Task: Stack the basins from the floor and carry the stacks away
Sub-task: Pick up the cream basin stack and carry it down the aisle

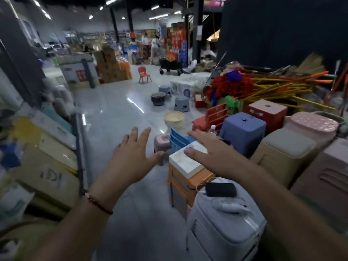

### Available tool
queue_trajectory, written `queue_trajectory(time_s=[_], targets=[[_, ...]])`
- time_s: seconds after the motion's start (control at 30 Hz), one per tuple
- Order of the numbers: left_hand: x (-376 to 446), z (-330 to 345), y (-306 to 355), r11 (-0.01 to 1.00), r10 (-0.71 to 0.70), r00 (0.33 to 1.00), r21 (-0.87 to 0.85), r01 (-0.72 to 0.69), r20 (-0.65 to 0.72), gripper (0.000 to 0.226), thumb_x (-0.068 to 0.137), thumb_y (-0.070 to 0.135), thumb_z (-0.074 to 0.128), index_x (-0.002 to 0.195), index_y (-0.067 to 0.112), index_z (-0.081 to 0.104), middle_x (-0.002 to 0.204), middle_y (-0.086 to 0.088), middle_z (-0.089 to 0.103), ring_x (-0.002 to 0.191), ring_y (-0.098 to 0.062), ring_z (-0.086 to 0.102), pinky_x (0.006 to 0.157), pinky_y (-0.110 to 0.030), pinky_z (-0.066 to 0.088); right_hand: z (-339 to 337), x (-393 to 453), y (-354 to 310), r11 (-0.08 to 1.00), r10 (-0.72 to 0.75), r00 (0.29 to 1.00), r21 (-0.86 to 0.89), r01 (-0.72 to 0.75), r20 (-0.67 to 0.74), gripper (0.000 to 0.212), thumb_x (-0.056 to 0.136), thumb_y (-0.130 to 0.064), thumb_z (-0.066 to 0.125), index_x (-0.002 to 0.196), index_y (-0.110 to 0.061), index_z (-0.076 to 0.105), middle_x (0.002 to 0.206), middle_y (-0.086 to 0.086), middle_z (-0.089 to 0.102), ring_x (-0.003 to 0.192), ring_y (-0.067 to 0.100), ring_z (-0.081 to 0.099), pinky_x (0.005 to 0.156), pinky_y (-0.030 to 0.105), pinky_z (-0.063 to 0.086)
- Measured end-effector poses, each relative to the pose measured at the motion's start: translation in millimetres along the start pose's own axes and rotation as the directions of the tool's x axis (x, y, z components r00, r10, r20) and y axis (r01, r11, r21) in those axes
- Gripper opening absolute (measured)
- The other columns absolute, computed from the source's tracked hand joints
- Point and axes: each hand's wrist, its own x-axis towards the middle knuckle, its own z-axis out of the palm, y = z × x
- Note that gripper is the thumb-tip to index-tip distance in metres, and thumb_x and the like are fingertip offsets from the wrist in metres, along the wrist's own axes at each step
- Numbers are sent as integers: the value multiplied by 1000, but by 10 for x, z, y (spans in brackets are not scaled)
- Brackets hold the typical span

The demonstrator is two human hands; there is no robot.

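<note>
1. Left hand: fingers spread, grasping nothing, raised over the floor.
2. Right hand: fingers extended, empty, above a white-topped box.
3. Cream basin: on the floor ahead, beyond both hands.
4. Dark basin: farther off, between grey stools.

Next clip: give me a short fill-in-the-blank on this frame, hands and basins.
Both hands, left hand and right hand, are ____ and hold nothing.
The cream basin stands on the ____.
The dark basin lies ____ from the camera than the cream basin.
Answers: open; floor; farther
</note>
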Motion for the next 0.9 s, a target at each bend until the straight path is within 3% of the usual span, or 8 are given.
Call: queue_trajectory(time_s=[0.17,0.3,0.43,0.63,0.8,0.9], targets=[[261,126,-183,998,5,997,-66,0,77,87,90,66,49,157,35,3,166,-3,0,152,-28,10,119,-46,21,143,263,14,995,97,995,23,-98,17,66,95,-56,51,153,-37,27,158,-13,28,138,7,32,102,24,30],[551,231,-322,999,-11,990,-39,16,141,87,90,67,48,157,35,3,167,-2,0,152,-26,10,119,-45,21,229,575,111,987,145,989,71,-146,13,61,94,-55,52,149,-44,27,154,-10,33,127,14,49,86,22,40],[1102,255,-490,1000,-17,993,-3,17,121,88,89,67,49,157,35,2,166,-2,0,152,-26,9,119,-46,21,303,1129,273,984,143,990,107,-142,3,63,94,-54,53,150,-46,26,158,-16,26,141,9,31,105,29,31],[2091,386,-749,997,-67,991,56,61,116,87,89,70,44,157,34,1,166,-3,2,152,-26,10,120,-47,22,429,2263,650,988,104,994,112,-106,21,63,94,-52,56,150,-41,29,160,-12,25,144,10,28,114,36,32],[2774,437,-1015,989,-148,978,38,144,144,86,89,74,39,157,36,1,166,-1,-2,152,-26,7,121,-47,19,474,3262,808,999,29,998,15,-30,49,66,93,-51,56,152,-35,29,156,-9,31,142,10,27,112,29,25],[3057,507,-1238,978,-207,964,41,203,168,82,92,72,34,157,36,1,166,-2,-2,153,-26,5,122,-48,17,550,3754,774,999,-12,994,-44,17,104,64,94,-56,51,151,-38,29,160,-5,25,148,15,18,120,40,20]])
